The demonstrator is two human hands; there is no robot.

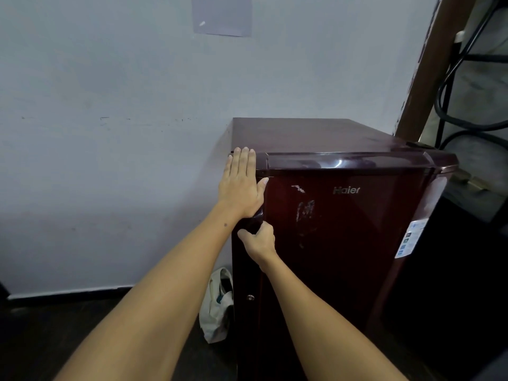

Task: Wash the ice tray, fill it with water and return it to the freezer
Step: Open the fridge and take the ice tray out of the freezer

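A small dark red fridge (pixel 343 221) stands against a pale wall, its door closed. My left hand (pixel 243 182) lies flat with fingers together against the fridge's upper left corner, at the door's edge. Just below it, my right hand (pixel 259 243) is curled around the door handle (pixel 254 220) on the left edge of the door. No ice tray is in view.
A white cloth bag (pixel 217 306) slumps on the dark floor at the fridge's left. A brown door frame (pixel 428 64) and black cables (pixel 450 86) rise to the right. A paper sheet (pixel 222 15) hangs on the wall above.
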